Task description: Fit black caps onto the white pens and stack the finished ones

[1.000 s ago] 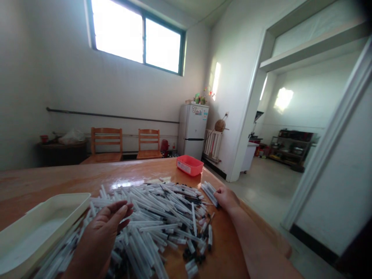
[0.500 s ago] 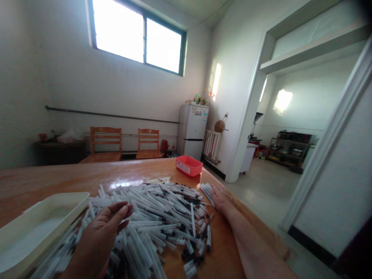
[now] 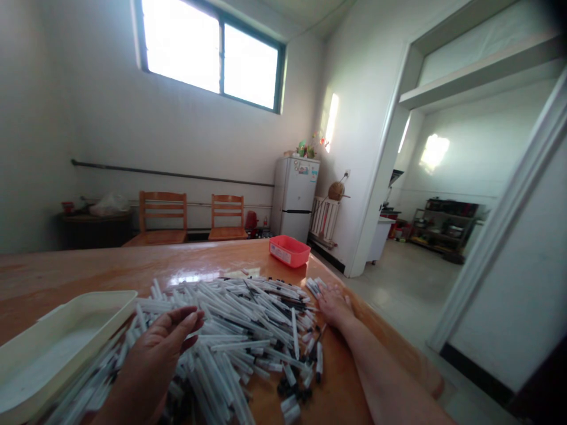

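Observation:
A large heap of clear pen barrels [image 3: 221, 319], mixed with small black parts, lies across the wooden table [image 3: 146, 264]. My left hand [image 3: 162, 342] hovers at the heap's left side, fingers curled and thumb tip close against them. Whatever may be between those fingertips is hidden. At the heap's right, my right hand [image 3: 334, 305] rests palm down near the table edge, fingers stretched out. Its fingertips touch a small row of clear, tube-like pen parts [image 3: 314, 287] lying side by side, partly covered by the hand.
A cream tray [image 3: 66, 330] stands left of the heap. Beyond the heap is a red plastic basket [image 3: 289, 251] with a white label. Two wooden chairs [image 3: 163, 215] and a refrigerator [image 3: 296, 195] are by the far wall. A doorway opens on the right.
My right hand has shifted slightly and its fingers are a bit more spread over the small row. My left hand keeps almost the same pose. The view has tilted very slightly.

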The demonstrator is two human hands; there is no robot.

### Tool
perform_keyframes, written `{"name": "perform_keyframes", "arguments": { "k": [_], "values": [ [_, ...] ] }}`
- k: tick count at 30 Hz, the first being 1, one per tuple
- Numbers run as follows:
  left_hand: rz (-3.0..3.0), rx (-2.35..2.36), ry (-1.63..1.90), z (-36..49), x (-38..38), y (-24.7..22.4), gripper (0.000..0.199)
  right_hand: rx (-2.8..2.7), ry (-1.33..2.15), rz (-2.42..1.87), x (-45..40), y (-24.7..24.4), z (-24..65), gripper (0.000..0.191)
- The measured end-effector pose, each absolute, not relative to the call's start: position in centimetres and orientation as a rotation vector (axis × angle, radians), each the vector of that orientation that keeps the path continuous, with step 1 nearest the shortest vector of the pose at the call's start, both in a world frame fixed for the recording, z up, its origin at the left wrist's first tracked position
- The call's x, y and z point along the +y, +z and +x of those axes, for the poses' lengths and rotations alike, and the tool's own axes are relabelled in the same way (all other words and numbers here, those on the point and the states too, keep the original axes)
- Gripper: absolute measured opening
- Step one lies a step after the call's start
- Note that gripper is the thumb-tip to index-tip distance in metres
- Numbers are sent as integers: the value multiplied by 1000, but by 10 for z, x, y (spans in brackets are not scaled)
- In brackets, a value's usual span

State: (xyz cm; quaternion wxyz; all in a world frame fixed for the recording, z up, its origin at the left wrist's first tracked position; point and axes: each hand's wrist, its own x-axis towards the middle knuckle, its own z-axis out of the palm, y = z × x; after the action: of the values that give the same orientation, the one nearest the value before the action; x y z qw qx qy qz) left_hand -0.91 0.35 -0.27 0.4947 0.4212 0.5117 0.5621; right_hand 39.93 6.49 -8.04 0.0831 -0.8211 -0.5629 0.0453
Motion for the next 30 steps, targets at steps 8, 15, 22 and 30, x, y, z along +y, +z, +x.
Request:
{"name": "perform_keyframes", "arguments": {
  "k": [8, 15, 22, 30],
  "values": [
    [1024, 1234, 1374, -10, 1, 0, 39, -1660, 61, -2356, 57, -79, 396, 58],
    [997, 1226, 1393, -11, 2, 3, 37, -1605, -94, -2169, 48, -59, 391, 50],
    [976, 1195, 1440, -11, 0, 7, 40, -1694, -89, -1941, 28, -31, 368, 29],
    [999, 1156, 1439, -12, -5, 10, 40, -2066, 290, -1639, 5, 0, 323, 12]
  ]
}}
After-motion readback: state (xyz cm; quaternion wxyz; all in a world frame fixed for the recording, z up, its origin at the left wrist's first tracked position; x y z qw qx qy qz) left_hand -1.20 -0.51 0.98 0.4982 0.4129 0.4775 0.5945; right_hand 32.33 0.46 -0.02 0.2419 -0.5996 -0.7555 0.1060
